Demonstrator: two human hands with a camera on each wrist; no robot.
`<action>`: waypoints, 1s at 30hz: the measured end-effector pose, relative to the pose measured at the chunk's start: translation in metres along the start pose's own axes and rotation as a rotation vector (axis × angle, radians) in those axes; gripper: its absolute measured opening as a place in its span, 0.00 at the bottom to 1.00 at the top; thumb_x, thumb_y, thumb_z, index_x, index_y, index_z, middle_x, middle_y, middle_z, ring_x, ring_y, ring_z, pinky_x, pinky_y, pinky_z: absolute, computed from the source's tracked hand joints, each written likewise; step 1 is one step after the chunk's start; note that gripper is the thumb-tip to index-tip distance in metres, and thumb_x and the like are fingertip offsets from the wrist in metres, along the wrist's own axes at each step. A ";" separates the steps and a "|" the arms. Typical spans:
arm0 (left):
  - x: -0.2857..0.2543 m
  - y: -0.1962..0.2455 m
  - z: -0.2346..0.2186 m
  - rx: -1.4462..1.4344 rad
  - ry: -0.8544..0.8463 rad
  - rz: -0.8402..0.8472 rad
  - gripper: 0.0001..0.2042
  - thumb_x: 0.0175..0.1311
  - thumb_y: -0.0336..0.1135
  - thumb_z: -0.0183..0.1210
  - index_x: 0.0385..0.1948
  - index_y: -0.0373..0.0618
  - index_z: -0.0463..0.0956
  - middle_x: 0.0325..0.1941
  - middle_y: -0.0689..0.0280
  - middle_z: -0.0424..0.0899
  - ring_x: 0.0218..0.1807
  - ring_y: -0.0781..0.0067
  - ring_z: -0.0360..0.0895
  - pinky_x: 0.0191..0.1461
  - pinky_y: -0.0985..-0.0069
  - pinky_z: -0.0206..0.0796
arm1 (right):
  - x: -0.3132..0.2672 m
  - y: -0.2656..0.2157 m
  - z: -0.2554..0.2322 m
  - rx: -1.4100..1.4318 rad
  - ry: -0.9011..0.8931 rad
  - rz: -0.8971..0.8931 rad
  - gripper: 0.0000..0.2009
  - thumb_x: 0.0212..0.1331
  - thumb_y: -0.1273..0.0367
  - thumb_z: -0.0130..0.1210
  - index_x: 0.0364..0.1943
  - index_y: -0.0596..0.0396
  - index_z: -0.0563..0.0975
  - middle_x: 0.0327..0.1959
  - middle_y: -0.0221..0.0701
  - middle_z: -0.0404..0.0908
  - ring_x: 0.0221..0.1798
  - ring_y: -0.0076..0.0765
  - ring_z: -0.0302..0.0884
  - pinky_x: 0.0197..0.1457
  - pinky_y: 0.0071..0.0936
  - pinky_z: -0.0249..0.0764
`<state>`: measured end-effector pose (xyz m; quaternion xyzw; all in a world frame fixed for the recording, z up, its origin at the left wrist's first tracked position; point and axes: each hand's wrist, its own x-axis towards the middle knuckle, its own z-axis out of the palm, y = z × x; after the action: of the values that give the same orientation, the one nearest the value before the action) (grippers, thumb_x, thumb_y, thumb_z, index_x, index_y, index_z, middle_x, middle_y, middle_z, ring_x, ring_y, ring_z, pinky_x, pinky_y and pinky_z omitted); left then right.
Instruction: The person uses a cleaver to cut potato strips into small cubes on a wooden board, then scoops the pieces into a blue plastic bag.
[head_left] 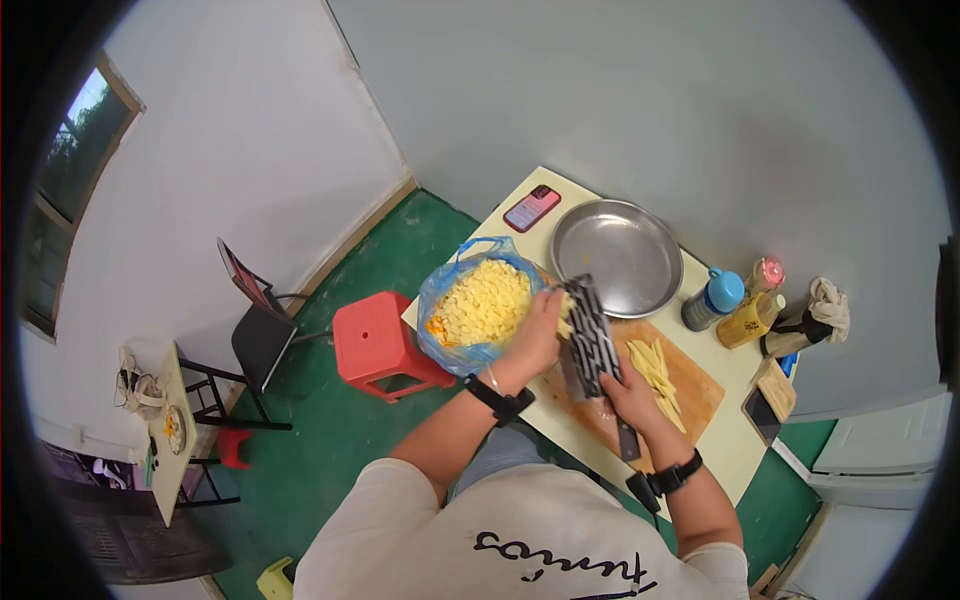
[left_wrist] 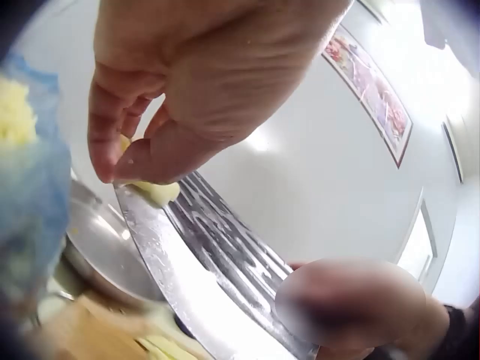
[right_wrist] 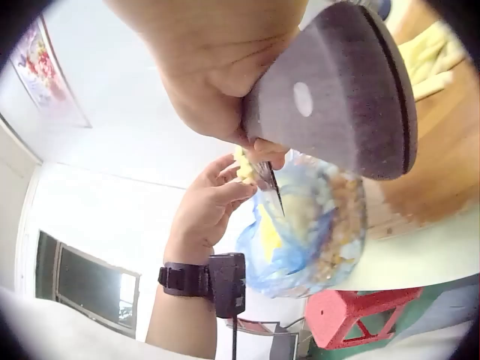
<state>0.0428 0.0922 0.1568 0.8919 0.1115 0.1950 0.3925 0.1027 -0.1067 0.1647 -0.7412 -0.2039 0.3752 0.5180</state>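
Note:
My right hand (head_left: 632, 393) grips the dark handle of a wide cleaver (head_left: 590, 335), its blade patterned with dark and light bands and raised over the cutting board (head_left: 705, 392). At the blade's far end, my left hand (head_left: 536, 335) pinches pale yellow potato pieces (left_wrist: 159, 193) between thumb and fingers against the metal. Small cubes show between those fingers in the right wrist view. Close beneath the left hand, a blue plastic bag (head_left: 428, 296) is filled with diced potato (head_left: 485, 300), with some orange bits at one side. Potato strips (head_left: 653, 370) lie on the board.
A round metal pan (head_left: 620, 255) sits behind the board, beside a phone (head_left: 532, 208). Along the right stand a blue-capped bottle (head_left: 714, 298), an oil bottle (head_left: 750, 320) and a flask (head_left: 790, 340). A red stool (head_left: 385, 340) is left of the table.

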 end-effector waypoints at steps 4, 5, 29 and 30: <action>-0.005 -0.024 -0.038 0.605 0.029 0.150 0.31 0.49 0.20 0.48 0.61 0.34 0.55 0.58 0.45 0.64 0.46 0.49 0.69 0.50 0.66 0.66 | 0.044 -0.049 0.047 -0.175 -0.101 0.031 0.09 0.59 0.70 0.48 0.38 0.61 0.67 0.18 0.33 0.72 0.15 0.27 0.70 0.18 0.26 0.67; -0.007 -0.038 -0.039 0.725 -0.006 0.129 0.31 0.50 0.22 0.47 0.62 0.31 0.53 0.59 0.45 0.63 0.46 0.50 0.70 0.49 0.66 0.66 | 0.051 -0.050 0.055 -0.180 -0.092 0.024 0.09 0.59 0.70 0.48 0.38 0.61 0.67 0.18 0.33 0.72 0.15 0.27 0.70 0.18 0.26 0.67; -0.008 -0.001 0.076 0.165 -0.567 0.299 0.07 0.50 0.23 0.47 0.29 0.36 0.74 0.31 0.48 0.76 0.38 0.47 0.74 0.42 0.59 0.68 | -0.114 0.060 -0.071 -0.436 0.502 0.165 0.09 0.54 0.69 0.55 0.35 0.59 0.70 0.28 0.48 0.76 0.34 0.55 0.74 0.35 0.41 0.69; -0.009 -0.009 0.103 0.240 -0.653 0.304 0.07 0.51 0.24 0.47 0.28 0.36 0.74 0.31 0.49 0.77 0.37 0.47 0.75 0.42 0.60 0.68 | -0.126 0.073 -0.069 -0.428 0.511 0.171 0.09 0.54 0.69 0.55 0.35 0.59 0.70 0.28 0.48 0.76 0.34 0.55 0.74 0.35 0.41 0.69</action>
<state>0.0795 0.0275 0.0843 0.9530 -0.1310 -0.0578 0.2669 0.0696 -0.2641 0.1539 -0.9176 -0.0789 0.1681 0.3516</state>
